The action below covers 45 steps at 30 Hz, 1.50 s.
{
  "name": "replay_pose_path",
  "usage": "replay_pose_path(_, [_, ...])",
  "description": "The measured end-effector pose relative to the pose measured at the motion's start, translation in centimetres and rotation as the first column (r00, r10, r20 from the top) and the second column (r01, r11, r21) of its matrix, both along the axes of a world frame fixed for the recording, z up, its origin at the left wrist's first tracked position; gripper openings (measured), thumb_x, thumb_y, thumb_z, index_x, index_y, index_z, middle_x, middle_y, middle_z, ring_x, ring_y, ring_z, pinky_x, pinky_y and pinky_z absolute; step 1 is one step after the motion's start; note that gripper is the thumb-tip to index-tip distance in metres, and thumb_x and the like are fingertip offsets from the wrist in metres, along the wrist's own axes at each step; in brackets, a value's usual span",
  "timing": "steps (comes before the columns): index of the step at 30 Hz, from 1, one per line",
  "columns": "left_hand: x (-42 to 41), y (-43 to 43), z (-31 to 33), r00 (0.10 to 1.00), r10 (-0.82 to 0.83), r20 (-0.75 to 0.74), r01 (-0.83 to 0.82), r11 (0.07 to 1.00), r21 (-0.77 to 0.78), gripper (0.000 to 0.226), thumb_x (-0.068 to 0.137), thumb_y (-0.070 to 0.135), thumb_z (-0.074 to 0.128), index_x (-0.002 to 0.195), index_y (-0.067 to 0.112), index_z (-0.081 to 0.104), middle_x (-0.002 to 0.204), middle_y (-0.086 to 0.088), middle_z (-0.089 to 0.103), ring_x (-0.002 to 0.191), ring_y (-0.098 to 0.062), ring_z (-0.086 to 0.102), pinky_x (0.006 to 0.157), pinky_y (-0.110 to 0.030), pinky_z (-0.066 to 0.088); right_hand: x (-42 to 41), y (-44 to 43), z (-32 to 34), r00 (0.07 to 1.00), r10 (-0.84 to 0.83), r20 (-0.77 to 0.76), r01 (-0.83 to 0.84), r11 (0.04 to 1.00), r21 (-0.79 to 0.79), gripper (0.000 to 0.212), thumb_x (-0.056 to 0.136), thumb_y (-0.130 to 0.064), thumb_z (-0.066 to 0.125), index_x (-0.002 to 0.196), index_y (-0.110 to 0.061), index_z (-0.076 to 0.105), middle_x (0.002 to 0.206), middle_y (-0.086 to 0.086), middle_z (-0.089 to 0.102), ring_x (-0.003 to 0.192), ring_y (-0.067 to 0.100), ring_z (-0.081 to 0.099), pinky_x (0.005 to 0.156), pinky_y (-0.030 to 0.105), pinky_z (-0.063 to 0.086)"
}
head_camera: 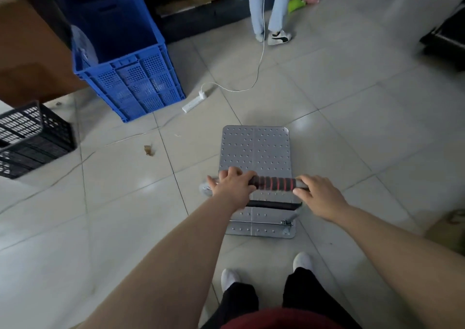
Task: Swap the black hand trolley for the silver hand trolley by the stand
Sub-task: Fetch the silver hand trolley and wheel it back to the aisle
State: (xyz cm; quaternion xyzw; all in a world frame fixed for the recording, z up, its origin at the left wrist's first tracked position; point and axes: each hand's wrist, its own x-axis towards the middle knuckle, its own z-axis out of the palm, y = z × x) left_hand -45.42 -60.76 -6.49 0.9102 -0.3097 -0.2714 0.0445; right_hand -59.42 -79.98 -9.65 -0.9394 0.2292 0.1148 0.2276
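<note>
Silver hand trolley (255,149) stands on the tiled floor (352,127) just ahead of the person's feet. The fingers (229,173) of the left hand (232,186) curl over one end of its handle (273,183), and the right hand (319,195) grips the other end. Both forearms reach forward and down, nearly straight. The hands cover the handle's ends, and the deck hides most of the wheels. A blue crate (141,86) sits well apart, ahead on the left.

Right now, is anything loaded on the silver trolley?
No, the platform of the silver hand trolley is bare metal; left hand and right hand grip its handle.
</note>
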Motion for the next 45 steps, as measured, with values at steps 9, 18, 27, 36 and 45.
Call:
replay_pose_path(9, [7.4, 4.7, 0.6, 0.995, -0.079, 0.064, 0.077, 0.996, 0.035, 0.033, 0.096, 0.038, 0.041, 0.129, 0.045, 0.039, 0.136, -0.006, 0.037, 0.127, -0.032, 0.032, 0.106, -0.064, 0.020, 5.6, 6.9, 0.2, 0.999, -0.053, 0.007, 0.053, 0.997, 0.065, 0.029, 0.094, -0.044, 0.042, 0.115, -0.027, 0.050, 0.091, -0.001, 0.058, 0.081, 0.020, 0.056, 0.067, 0.033, 0.046])
replay_pose_path(18, [15.6, 6.3, 1.2, 0.956, -0.274, 0.103, 0.258, 0.955, 0.146, 0.038, 0.096, 0.040, 0.037, 0.134, 0.042, 0.034, 0.133, -0.004, 0.042, 0.125, -0.031, 0.036, 0.108, -0.052, 0.027, 11.4, 9.7, -1.0, 0.995, -0.025, 0.100, 0.017, 0.997, 0.075, 0.029, 0.094, -0.043, 0.042, 0.114, -0.024, 0.049, 0.099, 0.000, 0.060, 0.087, 0.021, 0.055, 0.073, 0.037, 0.045])
replay_pose_path(27, [22.3, 5.2, 0.9, 0.907, -0.400, 0.134, 0.389, 0.916, 0.100, 0.042, 0.096, 0.042, 0.037, 0.138, 0.041, 0.032, 0.130, -0.001, 0.044, 0.124, -0.028, 0.036, 0.108, -0.047, 0.025, 16.7, 9.1, -0.1, 0.997, -0.037, 0.064, 0.031, 0.994, 0.105, 0.037, 0.095, -0.040, 0.042, 0.127, -0.022, 0.046, 0.116, 0.001, 0.060, 0.103, 0.023, 0.053, 0.084, 0.042, 0.046])
replay_pose_path(36, [30.2, 0.8, 0.4, 0.830, -0.557, 0.038, 0.555, 0.830, 0.051, 0.033, 0.095, 0.050, 0.034, 0.128, 0.045, 0.034, 0.118, -0.001, 0.046, 0.110, -0.027, 0.043, 0.100, -0.053, 0.030, 21.8, 9.5, 0.5, 0.925, -0.375, 0.056, 0.375, 0.927, 0.010, 0.043, 0.095, -0.040, 0.043, 0.137, -0.030, 0.039, 0.123, 0.004, 0.059, 0.111, 0.027, 0.052, 0.090, 0.040, 0.042])
replay_pose_path(45, [35.9, -0.5, 0.0, 0.739, -0.669, 0.072, 0.665, 0.743, 0.081, 0.032, 0.096, 0.049, 0.032, 0.127, 0.040, 0.034, 0.125, -0.005, 0.044, 0.115, -0.031, 0.043, 0.101, -0.063, 0.027, 27.9, 12.2, 1.6, 0.810, -0.586, 0.026, 0.586, 0.808, -0.057, 0.040, 0.094, -0.045, 0.041, 0.131, -0.030, 0.046, 0.114, 0.008, 0.056, 0.105, 0.027, 0.052, 0.088, 0.038, 0.042])
